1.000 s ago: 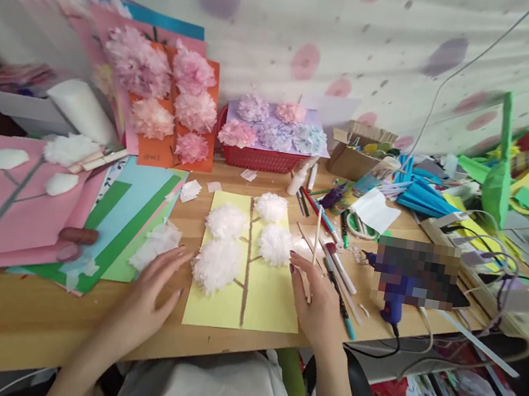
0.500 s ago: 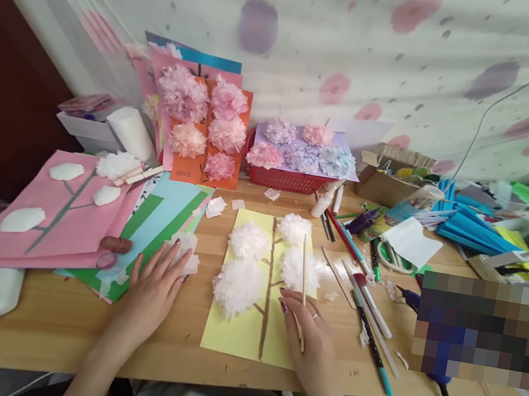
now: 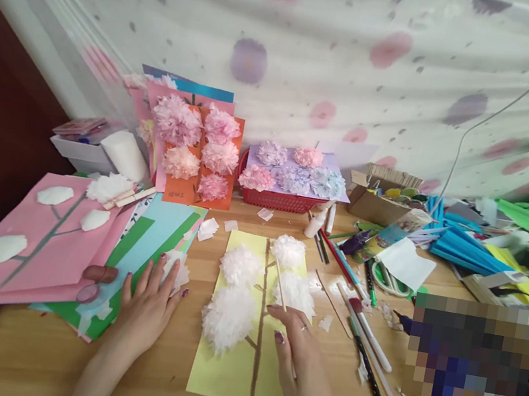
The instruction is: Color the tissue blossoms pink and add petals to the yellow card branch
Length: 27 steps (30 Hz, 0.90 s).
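Observation:
My right hand (image 3: 305, 360) is closed around a thin wooden stick (image 3: 280, 283), whose upper end points up and left over the white tissue paper flowers. Beneath it lies a yellow sheet (image 3: 219, 373) with a brown painted stem (image 3: 256, 359) and fluffy white flowers (image 3: 228, 320) on both sides. My left hand (image 3: 148, 303) rests flat with its fingers spread, the fingertips on a small stack of white tissue paper (image 3: 177, 270). That stack is partly hidden under the fingers.
Pink card (image 3: 69, 240) with white shapes lies left, beside green and blue sheets (image 3: 163, 225). Finished flower pictures lean behind, near a red basket (image 3: 289, 202) and a glue bottle (image 3: 316, 223). Brushes (image 3: 371, 334) and a blue glue gun (image 3: 448, 391) lie right.
The view has shifted, so the table sits lower in it. The stick in my right hand now leans further left. My left hand stays on the tissue stack.

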Each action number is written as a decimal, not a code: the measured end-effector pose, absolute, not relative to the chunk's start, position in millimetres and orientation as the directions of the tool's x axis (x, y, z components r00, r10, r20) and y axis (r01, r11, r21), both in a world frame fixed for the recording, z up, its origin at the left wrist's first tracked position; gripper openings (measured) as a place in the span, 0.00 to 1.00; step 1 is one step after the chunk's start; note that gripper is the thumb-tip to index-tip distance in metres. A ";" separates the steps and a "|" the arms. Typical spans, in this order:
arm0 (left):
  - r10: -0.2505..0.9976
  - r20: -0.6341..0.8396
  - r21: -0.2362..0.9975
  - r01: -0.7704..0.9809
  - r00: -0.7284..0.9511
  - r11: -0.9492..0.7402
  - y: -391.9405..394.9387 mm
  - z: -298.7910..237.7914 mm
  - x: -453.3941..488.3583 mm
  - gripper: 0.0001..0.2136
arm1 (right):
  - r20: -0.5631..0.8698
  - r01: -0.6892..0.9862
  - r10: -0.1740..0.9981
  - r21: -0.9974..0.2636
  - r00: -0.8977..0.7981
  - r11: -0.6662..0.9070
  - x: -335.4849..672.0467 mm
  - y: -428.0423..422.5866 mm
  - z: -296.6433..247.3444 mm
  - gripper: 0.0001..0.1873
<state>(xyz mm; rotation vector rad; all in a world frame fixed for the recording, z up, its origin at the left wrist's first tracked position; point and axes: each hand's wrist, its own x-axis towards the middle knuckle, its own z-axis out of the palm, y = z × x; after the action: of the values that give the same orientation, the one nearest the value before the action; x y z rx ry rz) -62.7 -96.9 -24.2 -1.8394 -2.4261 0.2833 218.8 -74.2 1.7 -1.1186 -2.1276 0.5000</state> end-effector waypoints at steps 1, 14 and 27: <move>0.958 -0.068 -0.198 0.945 -0.278 0.260 -94.6 -23.2 -63.1 0.27 | 0.381 0.584 0.837 -0.600 -0.393 0.547 220.0 -73.5 1.0 0.14; 0.918 0.270 0.178 0.952 -0.290 0.248 -75.7 6.7 -66.0 0.24 | 0.503 0.734 0.822 -0.448 -0.266 0.511 247.8 -81.8 0.0 0.17; 0.922 -0.192 0.981 -0.032 -0.337 0.192 -102.4 12.9 -22.5 0.21 | 0.563 0.323 0.626 -0.548 -0.540 0.771 166.0 -109.3 19.2 0.16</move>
<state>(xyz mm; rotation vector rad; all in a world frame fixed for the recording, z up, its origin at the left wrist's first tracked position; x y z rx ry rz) -22.5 -102.4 12.9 -1.6284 -2.8625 -2.4108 166.0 -109.3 19.2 -0.7042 -2.1738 0.4911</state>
